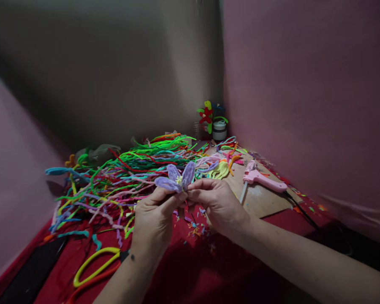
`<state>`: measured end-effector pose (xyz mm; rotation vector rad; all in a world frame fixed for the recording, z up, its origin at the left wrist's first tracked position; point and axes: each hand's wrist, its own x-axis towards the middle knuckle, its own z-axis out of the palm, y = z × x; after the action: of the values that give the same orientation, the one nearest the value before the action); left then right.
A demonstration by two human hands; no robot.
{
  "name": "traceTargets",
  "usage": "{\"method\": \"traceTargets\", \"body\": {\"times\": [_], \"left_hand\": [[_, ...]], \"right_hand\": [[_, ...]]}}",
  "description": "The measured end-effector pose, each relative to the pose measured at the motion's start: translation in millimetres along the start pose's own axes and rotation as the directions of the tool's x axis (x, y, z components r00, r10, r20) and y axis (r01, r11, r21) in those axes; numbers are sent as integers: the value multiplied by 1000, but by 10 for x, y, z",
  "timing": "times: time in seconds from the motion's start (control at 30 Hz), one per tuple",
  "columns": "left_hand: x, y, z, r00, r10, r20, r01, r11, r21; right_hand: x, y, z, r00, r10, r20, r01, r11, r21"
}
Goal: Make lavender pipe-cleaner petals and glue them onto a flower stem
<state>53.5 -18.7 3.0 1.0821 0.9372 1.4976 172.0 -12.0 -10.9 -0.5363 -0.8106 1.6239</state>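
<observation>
A purple pipe-cleaner flower (174,179) with a pale yellow centre is held up in the middle of the head view. Its petals point up and to the left. My left hand (153,213) pinches it from below, thumb and fingers closed at its base. My right hand (217,202) grips the same base from the right, fingertips pressed together beside the petals. The two hands meet under the flower and hide its underside. Below them, bits of coloured fuzz (194,230) lie scattered on the red cloth (190,270).
Pipe cleaners (114,185) in many colours are heaped behind and left. Scissors (96,266) with yellow and orange handles lie by my left forearm. A pink glue gun (266,179) rests on a board (275,202) at right. Finished flowers (205,115) stand near a white jar (219,131).
</observation>
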Motion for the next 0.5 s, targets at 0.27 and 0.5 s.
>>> {"method": "traceTargets", "body": {"times": [0.27,0.5], "left_hand": [[2,-14,22,996,-88,16,88,995,-43],[13,9,14,989,-145,25,146,989,-29]], "right_hand": [[66,-56,-30,990,143,9,-143,990,-17],[63,-48,-64,990,107,90,-103,993,-50]]}}
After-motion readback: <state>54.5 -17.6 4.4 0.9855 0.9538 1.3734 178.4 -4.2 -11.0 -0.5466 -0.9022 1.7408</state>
